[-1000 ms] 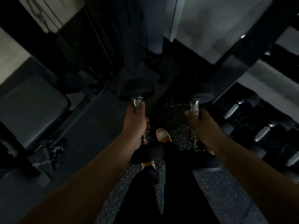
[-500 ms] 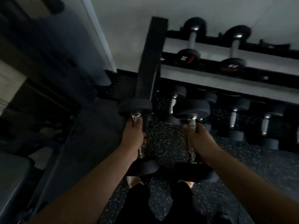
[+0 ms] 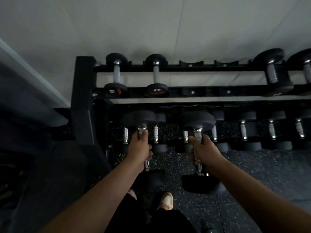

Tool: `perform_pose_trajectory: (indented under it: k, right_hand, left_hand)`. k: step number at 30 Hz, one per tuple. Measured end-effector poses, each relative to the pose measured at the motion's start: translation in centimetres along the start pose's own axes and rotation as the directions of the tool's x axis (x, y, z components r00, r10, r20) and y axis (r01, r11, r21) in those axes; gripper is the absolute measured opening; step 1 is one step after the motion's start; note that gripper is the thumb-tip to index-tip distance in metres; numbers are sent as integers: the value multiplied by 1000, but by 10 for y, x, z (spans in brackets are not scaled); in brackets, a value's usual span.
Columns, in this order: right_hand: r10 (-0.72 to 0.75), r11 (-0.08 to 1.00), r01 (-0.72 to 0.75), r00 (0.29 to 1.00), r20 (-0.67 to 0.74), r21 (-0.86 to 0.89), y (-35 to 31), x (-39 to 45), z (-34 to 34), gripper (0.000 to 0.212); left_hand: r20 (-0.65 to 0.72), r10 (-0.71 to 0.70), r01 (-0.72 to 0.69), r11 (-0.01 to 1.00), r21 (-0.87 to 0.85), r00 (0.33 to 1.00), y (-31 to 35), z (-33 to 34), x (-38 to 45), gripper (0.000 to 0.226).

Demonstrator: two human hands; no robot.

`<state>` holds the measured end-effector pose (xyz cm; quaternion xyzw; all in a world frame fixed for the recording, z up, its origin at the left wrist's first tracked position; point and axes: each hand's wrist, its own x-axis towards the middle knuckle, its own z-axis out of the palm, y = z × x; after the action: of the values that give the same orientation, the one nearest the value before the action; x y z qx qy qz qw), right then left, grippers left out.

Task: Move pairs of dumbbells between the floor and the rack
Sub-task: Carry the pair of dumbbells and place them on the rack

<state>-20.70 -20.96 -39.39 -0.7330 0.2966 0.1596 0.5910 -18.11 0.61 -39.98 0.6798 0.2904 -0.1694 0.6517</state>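
Dumbbells hang in our 2 hands: the left hand point(image 3: 138, 148) is wrapped tight around one dumbbell point(image 3: 142, 145), the right hand point(image 3: 204, 150) around the other dumbbell point(image 3: 198, 148), both clear of the speckled floor point(image 3: 252, 174) and facing the rack point(image 3: 168, 91). We judge this the carry toward the rack. Next we should lift them level into the 2 empty cradles point(image 3: 209, 63) on the upper tier. Each has black round heads and a ridged chrome handle.
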Motion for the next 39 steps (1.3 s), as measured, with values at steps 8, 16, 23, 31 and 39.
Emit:
perform_pose_trajectory:
  k: [8, 16, 23, 31, 39]
  right_hand:
    - [6, 997, 2, 995, -99, 77, -20, 52, -69, 21]
    - [46, 986, -18, 985, -169, 167, -50, 130, -108, 22]
    - [96, 978, -52, 972, -213, 202, -64, 186, -148, 25]
    - [39, 993, -21, 987, -155, 118, -93, 265, -204, 26]
    - [38, 997, -36, 999, -27, 64, -129, 332, -261, 26]
  left_hand:
    - [92, 6, -11, 998, 57, 996, 40, 95, 45, 30]
    - [161, 47, -64, 993, 97, 986, 84, 167, 125, 28]
    - [209, 37, -61, 992, 107, 977, 115, 227, 160, 26]
    - [153, 15, -24, 998, 59, 988, 146, 304, 196, 27]
    - [34, 1, 0, 1000, -25, 999, 180, 369, 228, 22]
